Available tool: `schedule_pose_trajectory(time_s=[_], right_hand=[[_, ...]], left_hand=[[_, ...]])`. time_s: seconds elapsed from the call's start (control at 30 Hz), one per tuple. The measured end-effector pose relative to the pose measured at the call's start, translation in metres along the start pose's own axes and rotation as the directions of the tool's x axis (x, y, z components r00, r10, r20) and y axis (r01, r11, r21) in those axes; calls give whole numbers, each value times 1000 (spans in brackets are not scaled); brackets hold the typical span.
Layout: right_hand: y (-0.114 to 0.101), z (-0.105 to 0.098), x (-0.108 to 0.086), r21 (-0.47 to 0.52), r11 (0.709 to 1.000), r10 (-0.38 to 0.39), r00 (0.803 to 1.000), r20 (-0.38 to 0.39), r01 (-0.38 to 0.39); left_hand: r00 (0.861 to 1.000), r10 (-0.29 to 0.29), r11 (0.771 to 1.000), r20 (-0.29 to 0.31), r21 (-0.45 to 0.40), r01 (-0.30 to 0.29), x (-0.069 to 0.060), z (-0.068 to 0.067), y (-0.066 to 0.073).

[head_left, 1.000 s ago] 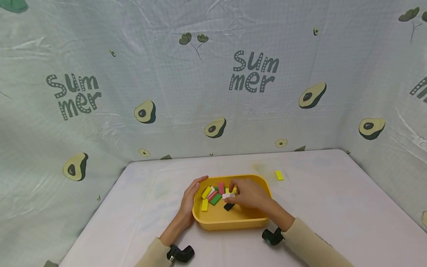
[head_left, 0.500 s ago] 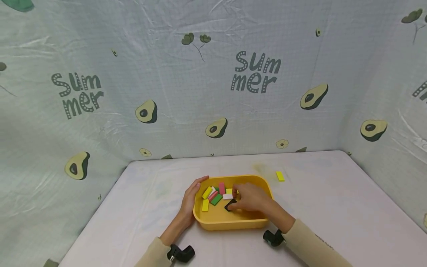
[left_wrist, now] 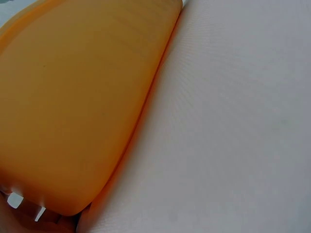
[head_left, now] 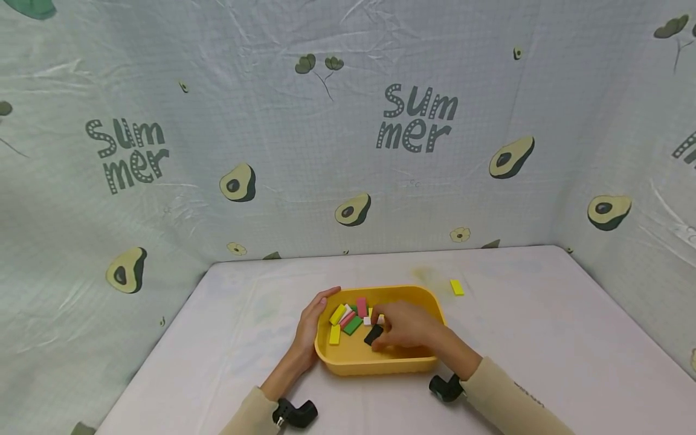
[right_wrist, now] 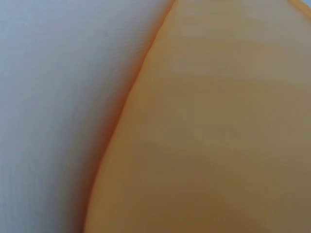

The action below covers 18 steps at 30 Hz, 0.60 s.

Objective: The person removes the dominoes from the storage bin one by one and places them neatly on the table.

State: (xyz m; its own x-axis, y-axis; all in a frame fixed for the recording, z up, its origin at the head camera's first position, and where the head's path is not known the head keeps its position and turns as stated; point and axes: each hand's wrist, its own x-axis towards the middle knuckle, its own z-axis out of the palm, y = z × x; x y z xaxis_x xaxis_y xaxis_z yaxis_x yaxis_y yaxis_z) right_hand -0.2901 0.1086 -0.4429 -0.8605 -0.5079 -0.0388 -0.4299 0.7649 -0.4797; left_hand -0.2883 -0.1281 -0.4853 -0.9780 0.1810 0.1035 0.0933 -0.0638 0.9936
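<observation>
In the head view, a yellow-orange tray point(head_left: 380, 367) stands on a table with pale cloth point(head_left: 261, 314). The tray is smooth and looks like plastic, a rectangle with rounded corners. The left hand point(head_left: 309, 329) lies along its wall at nine o'clock; the fingers are long and almost straight, they touch the tray and do not close around it. The right hand point(head_left: 408, 326) comes over the rim from four o'clock. Its thumb and bent forefinger are close together and pinch the black block point(head_left: 373, 335), which is near the middle of the tray.

Inside, the small flat-sided blocks gather mostly between nine and eleven o'clock: a yellow block point(head_left: 334, 335) at nine, a green block point(head_left: 353, 325) beside a thin red one, a second yellow one at ten, and a pink block point(head_left: 361, 306) at eleven. A white block point(head_left: 367, 321) is partly hidden by the forefinger. Outside, at two o'clock, a loose yellow block point(head_left: 456, 287) lies on the cloth. Behind hangs a wrinkled, slightly shiny sheet point(head_left: 304, 133) printed with avocados.

In the left wrist view, the tray's outer wall fills the part from eight to twelve o'clock, and fingers show at its lower end, near seven, a detail that the head view hides.

In the right wrist view, the wall fills the three o'clock side, with faint paler bands near the top; from this view I cannot tell the state of the right fingers.
</observation>
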Motion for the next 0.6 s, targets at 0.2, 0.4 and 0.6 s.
schedule_pose_trajectory(time_s=[0.2, 0.4, 0.6], right_hand=[[0, 0, 1, -1, 1000, -5, 1000, -2, 5], [1, 1, 0, -39, 999, -1, 1000, -27, 0], [-2, 2, 0, -103, 995, -3, 999, -39, -1]], left_hand=[[1000, 6, 1000, 6, 2, -6, 0, -1, 0], [1000, 10, 1000, 13, -4, -10, 0, -1, 0], [1000, 8, 1000, 8, -15, -8, 1, 0, 1]])
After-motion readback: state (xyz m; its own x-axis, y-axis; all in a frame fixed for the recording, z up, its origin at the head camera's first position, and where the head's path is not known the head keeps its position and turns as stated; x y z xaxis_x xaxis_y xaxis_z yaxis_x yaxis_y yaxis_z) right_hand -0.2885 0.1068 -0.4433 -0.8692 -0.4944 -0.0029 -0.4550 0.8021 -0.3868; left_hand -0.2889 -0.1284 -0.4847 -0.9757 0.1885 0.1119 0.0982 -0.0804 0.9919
